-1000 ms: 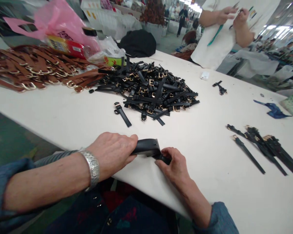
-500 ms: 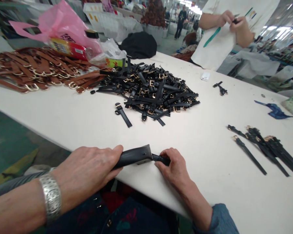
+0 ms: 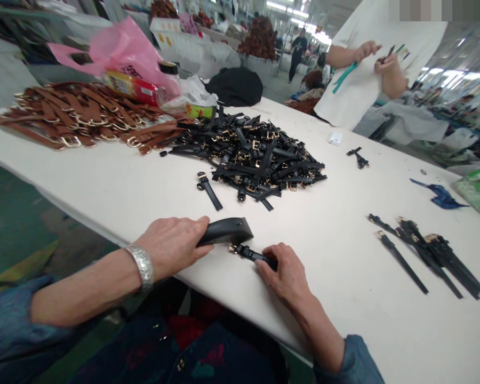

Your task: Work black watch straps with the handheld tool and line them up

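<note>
My left hand (image 3: 180, 241) is wrapped around a curved black tool (image 3: 226, 230), shaped like a stapler, with its squared end pointing right. Just below that end lies the gold buckle of a short black strap (image 3: 246, 252), a little apart from it. The strap's other end is pinched in my right hand (image 3: 284, 269), whose fingers are bent over it by the table. One loose black buckle strap (image 3: 210, 191) lies in front of a big heap of black straps (image 3: 264, 154). To the right, several black straps (image 3: 428, 256) lie side by side with their buckles away from me.
Brown buckled straps (image 3: 76, 114) are piled at the left of the white table (image 3: 156, 186), by a pink bag (image 3: 120, 50) and a bottle (image 3: 132, 87). A black cap-like item (image 3: 235, 85) sits behind the heap. A person in white (image 3: 356, 69) stands across the table.
My left hand has moved the black tool up and off the strap, so the buckle now shows. My right hand keeps its hold. The person across has drawn their hands apart.
</note>
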Demonstrator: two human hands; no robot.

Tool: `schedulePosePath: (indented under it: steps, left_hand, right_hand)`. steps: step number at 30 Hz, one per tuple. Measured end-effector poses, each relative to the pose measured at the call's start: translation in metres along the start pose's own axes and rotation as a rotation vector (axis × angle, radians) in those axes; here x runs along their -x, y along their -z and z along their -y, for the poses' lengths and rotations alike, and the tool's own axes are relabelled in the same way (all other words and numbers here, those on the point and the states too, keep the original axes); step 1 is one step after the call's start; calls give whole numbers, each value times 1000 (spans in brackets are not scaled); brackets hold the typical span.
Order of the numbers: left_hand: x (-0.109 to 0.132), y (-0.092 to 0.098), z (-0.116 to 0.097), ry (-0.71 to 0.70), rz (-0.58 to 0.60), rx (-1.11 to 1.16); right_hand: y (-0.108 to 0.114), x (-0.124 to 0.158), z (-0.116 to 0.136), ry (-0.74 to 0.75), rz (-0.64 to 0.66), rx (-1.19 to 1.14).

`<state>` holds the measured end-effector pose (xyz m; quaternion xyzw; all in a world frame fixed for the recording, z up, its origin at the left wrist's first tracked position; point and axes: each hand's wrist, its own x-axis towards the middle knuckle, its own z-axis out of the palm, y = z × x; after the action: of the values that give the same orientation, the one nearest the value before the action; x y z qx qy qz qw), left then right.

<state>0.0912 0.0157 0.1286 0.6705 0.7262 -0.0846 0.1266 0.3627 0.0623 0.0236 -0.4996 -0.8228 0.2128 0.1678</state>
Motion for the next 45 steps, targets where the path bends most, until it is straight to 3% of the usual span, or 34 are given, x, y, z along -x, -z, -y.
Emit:
schedulePosePath:
  steps: [5, 7, 11, 14, 22, 26, 31, 35, 40, 45]
  left_hand:
    - [15, -3, 34, 51, 63, -38]
    - [20, -4, 42, 63, 66, 14]
    - [28, -5, 47, 67, 48, 79]
    - [36, -8, 44, 20, 60, 71]
    - [58, -26, 36, -57, 79, 20]
    - [44, -15, 17, -79, 161, -9]
    - [20, 0, -7, -103, 176, -97]
    - [18, 0, 5, -101, 167, -94]
    - [35, -4, 29, -114, 152, -31]
    - [29, 4, 5, -115, 153, -47]
  right_hand:
    - [0, 2, 6, 15, -23, 16]
    - [-3, 5, 5, 86, -69, 10]
    - [-10, 13, 0, 341, -235, 62]
    - [-13, 20, -6, 406, -235, -10]
    - [-15, 24, -14, 305, -89, -299]
    - [-15, 21, -13, 254, -89, -302]
    - [-16, 19, -11, 147, -92, -291]
    - [-17, 19, -14, 148, -82, -292]
    - [-18, 20, -11, 165, -76, -303]
    - [-19, 21, -7, 182, -109, -309]
